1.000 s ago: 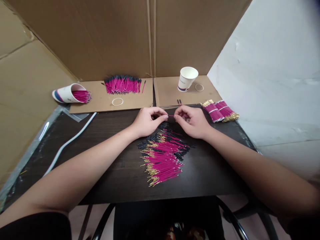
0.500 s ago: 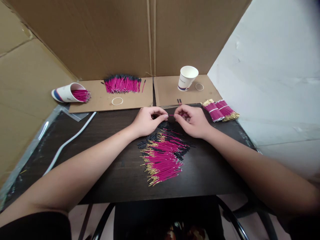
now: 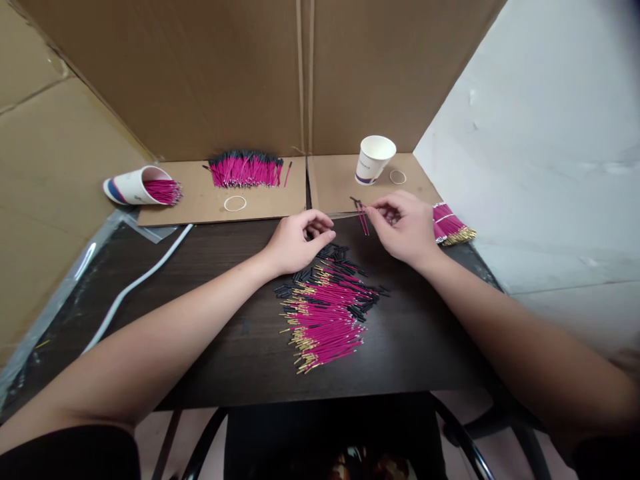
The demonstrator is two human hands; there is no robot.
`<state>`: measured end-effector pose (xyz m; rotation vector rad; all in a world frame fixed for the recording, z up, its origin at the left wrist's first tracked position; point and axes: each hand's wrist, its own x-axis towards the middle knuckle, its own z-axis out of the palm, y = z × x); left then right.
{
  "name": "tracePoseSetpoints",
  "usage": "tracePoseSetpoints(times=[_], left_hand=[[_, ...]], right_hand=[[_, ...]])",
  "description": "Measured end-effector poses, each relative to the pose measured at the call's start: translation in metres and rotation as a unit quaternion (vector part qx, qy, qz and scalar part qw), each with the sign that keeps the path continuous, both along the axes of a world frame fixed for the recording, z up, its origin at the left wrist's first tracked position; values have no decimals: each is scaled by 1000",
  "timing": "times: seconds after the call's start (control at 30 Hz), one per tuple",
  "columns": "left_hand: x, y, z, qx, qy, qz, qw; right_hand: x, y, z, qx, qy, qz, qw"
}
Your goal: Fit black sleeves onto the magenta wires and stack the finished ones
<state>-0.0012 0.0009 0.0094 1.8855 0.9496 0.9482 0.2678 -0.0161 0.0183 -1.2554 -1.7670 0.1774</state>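
Observation:
My left hand (image 3: 304, 240) rests over the far edge of the pile, its fingers curled and a small gap between thumb and forefinger; nothing shows in it. To its right, my right hand (image 3: 403, 223) is closed in a pinch at the black-capped ends of thin pink wires (image 3: 365, 222). Two of these wires lie side by side on the table; which one is pinched is partly hidden by the fingertips. Below the hands spreads a pile of pink wires (image 3: 327, 327) with gold and silver ends. Loose black sleeves (image 3: 337, 253) are scattered at its far and right sides.
On cardboard at the back lie a row of black-capped pink wires (image 3: 245, 169) and a rubber band (image 3: 235, 203). A tipped paper cup (image 3: 127, 187) holds more wires. An upright paper cup (image 3: 375, 160) and banded wire bundles (image 3: 453, 223) are at right. A white cable (image 3: 140, 283) crosses the left.
My right hand has moved right and away from my left hand, to the black-capped wires. The pink wire between the two hands is gone from there. My left hand has barely moved.

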Motion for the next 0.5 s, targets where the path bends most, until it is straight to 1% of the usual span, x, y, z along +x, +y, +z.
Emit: tracePoseSetpoints(times=[0.1,0.23,0.33,0.5], left_hand=[[0,0,0,4,8,3,1000],[0,-1,0,10,15,2,1000],[0,-1,0,13,17,-1,1000],[1,-1,1,17,23,2,1000]], right_hand=[[6,5,-4,-15,-33,-46,998],[6,7,-5,-74,-60,-84,992],[5,10,-8,-113,-71,-96,986],[7,14,-14,-123,-81,-95,985]])
